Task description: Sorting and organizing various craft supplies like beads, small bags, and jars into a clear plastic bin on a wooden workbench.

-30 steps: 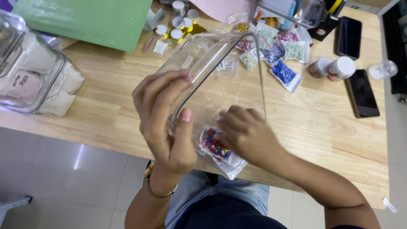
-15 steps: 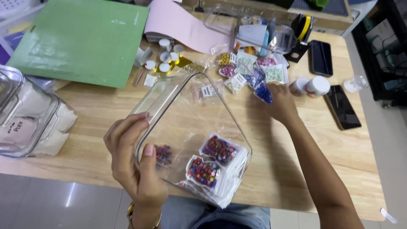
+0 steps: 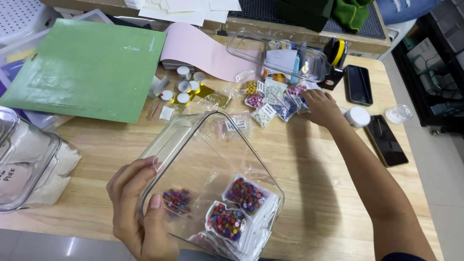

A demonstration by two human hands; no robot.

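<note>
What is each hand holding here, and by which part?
The left hand grips the clear bin by its rim, near a corner. The right hand rests on the bead bags; a hold cannot be told.

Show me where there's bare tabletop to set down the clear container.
Bare wood lies between the clear container in the left hand and the right forearm. Another strip runs below the green mat, beside the left-edge bin. It is crowded around the bead packets under the right hand.
</note>
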